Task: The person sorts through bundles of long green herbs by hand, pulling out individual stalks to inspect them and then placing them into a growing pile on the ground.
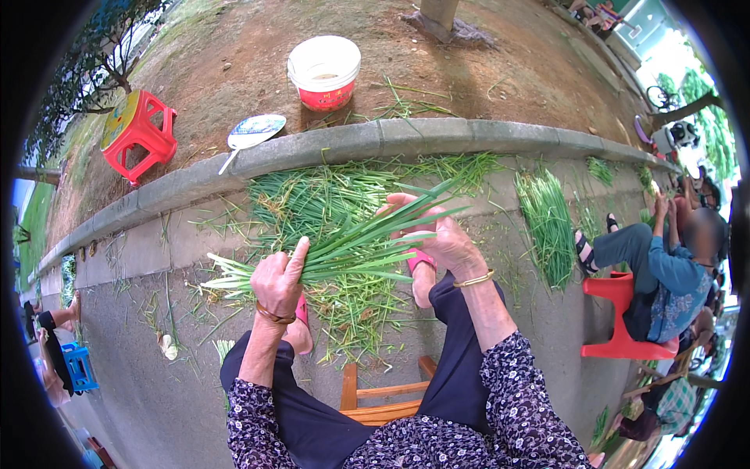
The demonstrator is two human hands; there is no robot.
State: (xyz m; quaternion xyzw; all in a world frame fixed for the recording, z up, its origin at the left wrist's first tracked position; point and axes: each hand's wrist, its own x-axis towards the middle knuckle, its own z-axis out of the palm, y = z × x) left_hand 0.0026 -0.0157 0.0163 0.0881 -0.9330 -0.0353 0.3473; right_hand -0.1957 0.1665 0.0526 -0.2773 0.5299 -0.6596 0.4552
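My left hand (278,280) is closed around a bunch of green chives (345,249), index finger extended along it. The pale stem ends stick out to the left, and the long leaves fan to the right. Around the leaf ends, my right hand (442,237) is loosely cupped with fingers and thumb apart; leaves cross in front of its palm and hide part of it. Beyond my hands, a large heap of chives (319,196) lies on the pavement against the curb. Loose trimmings (357,313) are scattered between my feet.
A stone curb (425,135) runs across ahead. Behind it are a white-and-red bucket (325,73), a hand fan (256,132) and a red plastic stool (139,136). Another chive pile (546,228) lies to the right, near a seated person (674,287). My wooden seat (381,415) is beneath me.
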